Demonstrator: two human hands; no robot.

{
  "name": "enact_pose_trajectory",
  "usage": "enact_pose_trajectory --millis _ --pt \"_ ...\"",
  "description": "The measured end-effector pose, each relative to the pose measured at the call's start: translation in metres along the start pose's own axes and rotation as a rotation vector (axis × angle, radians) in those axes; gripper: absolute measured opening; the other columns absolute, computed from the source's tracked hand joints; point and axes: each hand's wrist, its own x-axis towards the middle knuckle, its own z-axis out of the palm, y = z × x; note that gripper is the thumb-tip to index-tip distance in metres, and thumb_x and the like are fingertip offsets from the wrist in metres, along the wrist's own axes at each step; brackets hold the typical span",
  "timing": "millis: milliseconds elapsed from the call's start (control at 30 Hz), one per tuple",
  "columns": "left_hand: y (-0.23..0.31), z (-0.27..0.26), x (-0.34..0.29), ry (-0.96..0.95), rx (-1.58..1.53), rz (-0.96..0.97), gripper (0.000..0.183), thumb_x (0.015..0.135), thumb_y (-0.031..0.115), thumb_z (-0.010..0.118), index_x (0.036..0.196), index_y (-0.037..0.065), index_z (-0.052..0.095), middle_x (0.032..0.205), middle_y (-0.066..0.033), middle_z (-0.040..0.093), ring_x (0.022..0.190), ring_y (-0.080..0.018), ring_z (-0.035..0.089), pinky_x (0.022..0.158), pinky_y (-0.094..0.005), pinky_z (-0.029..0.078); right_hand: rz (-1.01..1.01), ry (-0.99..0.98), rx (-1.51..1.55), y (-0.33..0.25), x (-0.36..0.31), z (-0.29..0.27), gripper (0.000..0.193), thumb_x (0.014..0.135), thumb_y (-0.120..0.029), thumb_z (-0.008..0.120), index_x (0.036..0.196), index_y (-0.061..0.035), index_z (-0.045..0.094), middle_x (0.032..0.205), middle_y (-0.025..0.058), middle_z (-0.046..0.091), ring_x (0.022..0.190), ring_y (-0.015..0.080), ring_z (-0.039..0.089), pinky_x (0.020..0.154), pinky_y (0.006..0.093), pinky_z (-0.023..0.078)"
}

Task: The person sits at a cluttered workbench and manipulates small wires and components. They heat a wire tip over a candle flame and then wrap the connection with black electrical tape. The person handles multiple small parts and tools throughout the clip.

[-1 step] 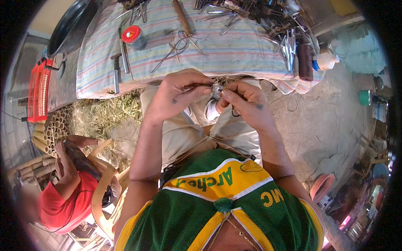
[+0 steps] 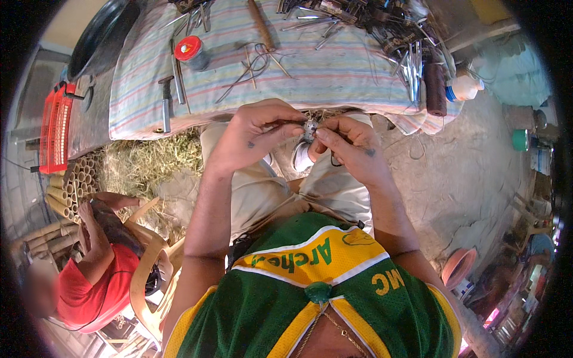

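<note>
My left hand (image 2: pixel 256 134) and my right hand (image 2: pixel 349 143) meet above my lap, just in front of the table edge. Between their fingertips they pinch a small silvery metal piece (image 2: pixel 309 127). Most of the piece is hidden by my fingers, so its shape is unclear. A thin dark loop hangs under my right thumb. Below the hands are my beige trousers (image 2: pixel 262 191) and my green and yellow jersey (image 2: pixel 310 304).
A striped cloth (image 2: pixel 334 71) covers the table, bearing a hammer (image 2: pixel 166 104), a red-lidded tin (image 2: pixel 190 51), bent wires (image 2: pixel 256 62), a heap of metal tools (image 2: pixel 382 24) and a dark cylinder (image 2: pixel 436 89). At left: red crate (image 2: pixel 54 128), bamboo tubes (image 2: pixel 65 191), straw (image 2: pixel 149 161), a seated person in red (image 2: pixel 89 280).
</note>
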Motion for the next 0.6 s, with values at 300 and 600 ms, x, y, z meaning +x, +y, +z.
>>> enact_pose_trajectory --millis 300,600 --pt "0.008 0.005 0.008 -0.112 0.342 0.153 0.014 0.081 0.000 0.069 0.095 -0.002 0.068 0.085 -0.0147 0.066 0.075 -0.0252 0.064 0.067 -0.0321 0.049 0.095 -0.043 -0.062 0.002 -0.004 -0.005 0.018 0.094 -0.022 0.063 0.092 -0.0047 0.067 0.077 -0.0021 0.064 0.069 0.0035 0.054 0.060 0.0209 0.043" --pt "0.014 0.024 -0.001 -0.023 0.346 0.242 0.013 0.082 -0.001 0.066 0.094 -0.003 0.062 0.087 -0.0158 0.063 0.075 -0.0310 0.063 0.067 -0.0351 0.049 -0.056 -0.112 0.038 0.001 -0.015 -0.005 0.021 0.098 -0.023 0.057 0.099 -0.0027 0.063 0.081 -0.0008 0.063 0.072 0.0065 0.054 0.065 0.0212 0.043"
